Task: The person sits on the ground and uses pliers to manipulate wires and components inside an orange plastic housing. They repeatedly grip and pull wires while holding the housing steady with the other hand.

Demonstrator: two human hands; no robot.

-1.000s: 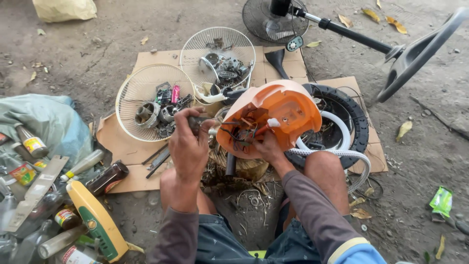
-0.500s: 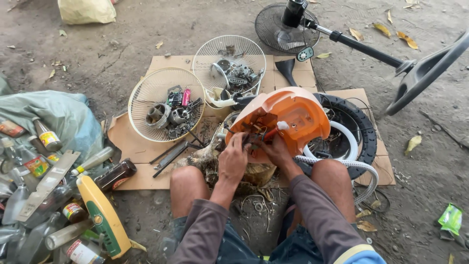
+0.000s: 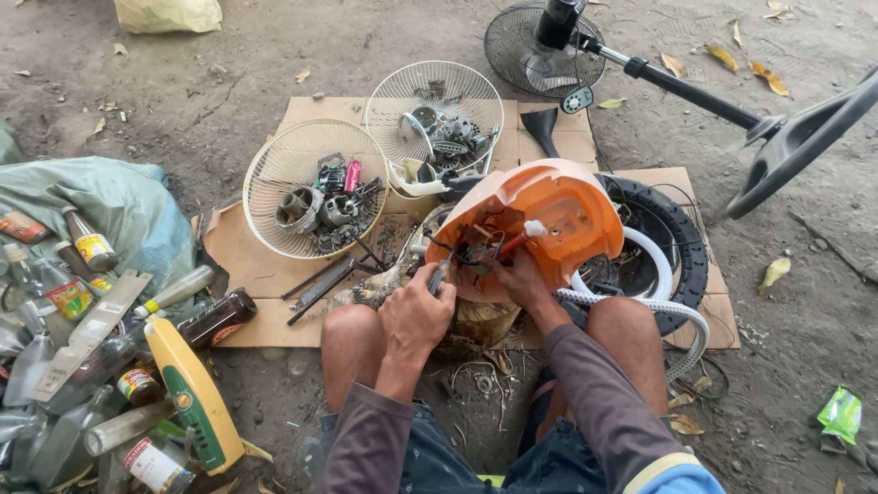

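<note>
Orange housing (image 3: 558, 215) between both hands (image 3: 416, 316)

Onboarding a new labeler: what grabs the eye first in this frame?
The orange plastic housing at centre, lying open with wires showing, and both hands at it: the left hand holds a thin tool at the opening, the right hand grips the rim. Behind it, two wire fan guards on the cardboard hold small metal parts. At far left lies a heap of bottles.
</note>
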